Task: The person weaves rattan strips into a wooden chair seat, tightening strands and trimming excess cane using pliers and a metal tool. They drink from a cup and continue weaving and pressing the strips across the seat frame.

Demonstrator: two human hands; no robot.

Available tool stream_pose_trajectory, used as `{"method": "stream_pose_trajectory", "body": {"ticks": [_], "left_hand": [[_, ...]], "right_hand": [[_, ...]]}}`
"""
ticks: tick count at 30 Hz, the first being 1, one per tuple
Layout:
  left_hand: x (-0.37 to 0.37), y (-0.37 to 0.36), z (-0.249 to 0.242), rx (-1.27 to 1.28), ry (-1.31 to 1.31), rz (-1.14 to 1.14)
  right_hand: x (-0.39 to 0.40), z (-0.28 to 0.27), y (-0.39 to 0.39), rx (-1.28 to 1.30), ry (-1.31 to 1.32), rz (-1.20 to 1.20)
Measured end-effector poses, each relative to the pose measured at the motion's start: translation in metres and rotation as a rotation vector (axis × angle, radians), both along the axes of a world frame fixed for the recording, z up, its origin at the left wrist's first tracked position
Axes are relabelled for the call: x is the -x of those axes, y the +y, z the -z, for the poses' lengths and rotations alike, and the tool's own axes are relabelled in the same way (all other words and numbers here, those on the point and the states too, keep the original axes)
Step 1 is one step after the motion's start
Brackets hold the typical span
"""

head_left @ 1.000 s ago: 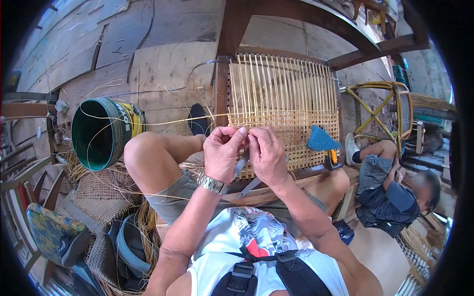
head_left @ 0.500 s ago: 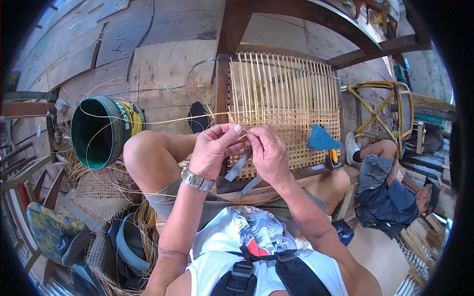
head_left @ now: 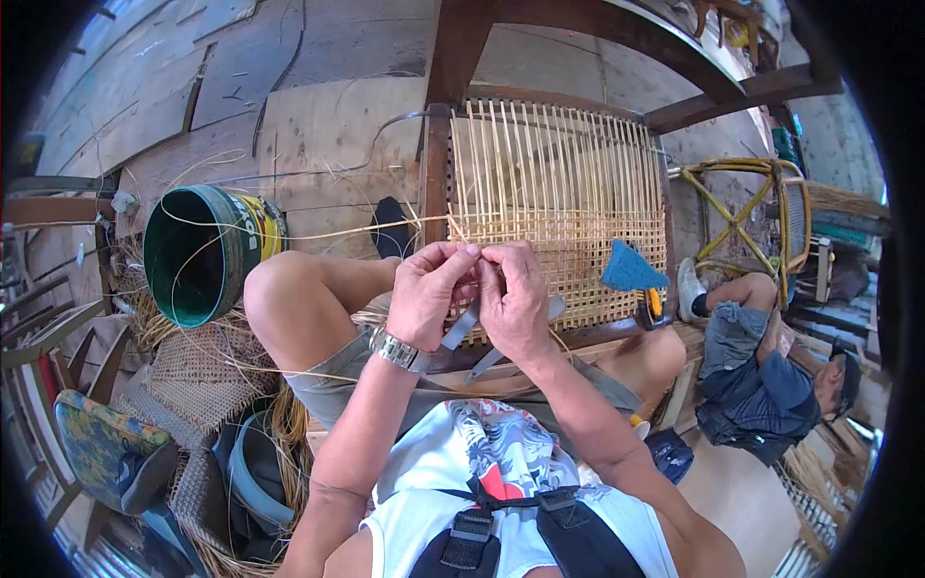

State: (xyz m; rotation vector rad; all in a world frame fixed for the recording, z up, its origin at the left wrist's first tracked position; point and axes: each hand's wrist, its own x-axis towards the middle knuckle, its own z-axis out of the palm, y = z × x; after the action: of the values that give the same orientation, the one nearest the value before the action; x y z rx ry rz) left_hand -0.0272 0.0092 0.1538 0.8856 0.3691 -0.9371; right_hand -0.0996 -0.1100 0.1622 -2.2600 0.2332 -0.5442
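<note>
My left hand [head_left: 424, 294] and my right hand [head_left: 514, 297] meet fingertip to fingertip over the near left corner of a woven cane panel [head_left: 554, 202] in a dark wooden frame [head_left: 436, 173]. Both hands are closed in a pinch; the small thing between the fingertips is too hidden to name. Grey flat strips [head_left: 461, 328] show under and beside the hands. A long cane strand [head_left: 332, 232] runs from the left to the panel near my left hand. On the panel's right side lies a blue cloth or sponge [head_left: 631, 268], with a yellow and black tool [head_left: 652, 306] beside it.
A green bucket [head_left: 207, 255] lies tilted at the left, near my knee. Below it are woven cane sheets [head_left: 207, 376] and a blue-grey basin [head_left: 262, 472]. Another person [head_left: 756, 376] sits at the right, below a yellow cane frame [head_left: 742, 217].
Both hands stay pinched together and have shifted slightly. The grey strips have changed position, with one end now showing right of my right hand.
</note>
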Motion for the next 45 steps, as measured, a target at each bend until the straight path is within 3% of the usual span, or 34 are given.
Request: {"method": "stream_pose_trajectory", "body": {"ticks": [3, 5, 6, 8, 13, 15, 18, 22, 27, 30, 33, 35, 40, 43, 45], "left_hand": [[0.001, -0.001, -0.001, 0.009, -0.027, -0.036], [0.003, -0.002, 0.002, 0.002, -0.054, -0.061], [0.003, -0.001, 0.004, -0.009, -0.085, -0.037], [0.001, 0.0, 0.007, -0.017, -0.117, -0.009], [-0.01, 0.01, 0.007, 0.032, -0.092, 0.019], [-0.013, 0.012, 0.006, 0.0, -0.124, 0.049], [-0.015, 0.013, 0.006, 0.079, -0.048, 0.048], [-0.008, 0.015, 0.009, -0.024, -0.162, 0.021], [-0.004, 0.011, 0.005, -0.063, -0.189, -0.02], [-0.004, 0.011, 0.005, -0.069, -0.16, -0.023], [-0.01, 0.012, 0.006, -0.017, -0.099, 0.004], [-0.009, 0.011, 0.005, -0.043, -0.155, 0.012], [-0.004, 0.012, 0.006, -0.037, -0.225, 0.025], [0.006, 0.015, -0.001, 0.088, -0.049, -0.121], [0.013, 0.017, -0.002, 0.096, -0.065, -0.128]], "right_hand": [[0.003, -0.005, 0.0, -0.055, 0.037, 0.009], [0.014, -0.009, -0.002, -0.495, 0.255, 0.12], [0.016, -0.013, -0.006, -0.493, 0.256, 0.123], [0.019, -0.023, -0.014, -0.729, 0.336, 0.12], [0.014, -0.019, -0.036, -0.61, 0.382, -0.066], [0.008, -0.022, -0.04, -0.211, 0.237, -0.209], [0.01, -0.024, -0.025, -0.138, 0.218, -0.118], [0.008, -0.049, -0.009, -0.272, 0.228, -0.045], [0.01, -0.04, 0.001, -0.199, 0.135, 0.047], [0.016, -0.037, -0.004, -0.079, 0.11, -0.051], [0.017, -0.033, -0.005, 0.086, 0.279, -0.031], [0.014, -0.037, -0.003, -0.138, 0.349, 0.0], [0.002, -0.027, 0.003, -0.224, 0.341, 0.035], [-0.004, -0.024, 0.004, -0.42, 0.364, 0.081], [-0.004, -0.025, 0.002, -0.618, 0.381, 0.103]]}}
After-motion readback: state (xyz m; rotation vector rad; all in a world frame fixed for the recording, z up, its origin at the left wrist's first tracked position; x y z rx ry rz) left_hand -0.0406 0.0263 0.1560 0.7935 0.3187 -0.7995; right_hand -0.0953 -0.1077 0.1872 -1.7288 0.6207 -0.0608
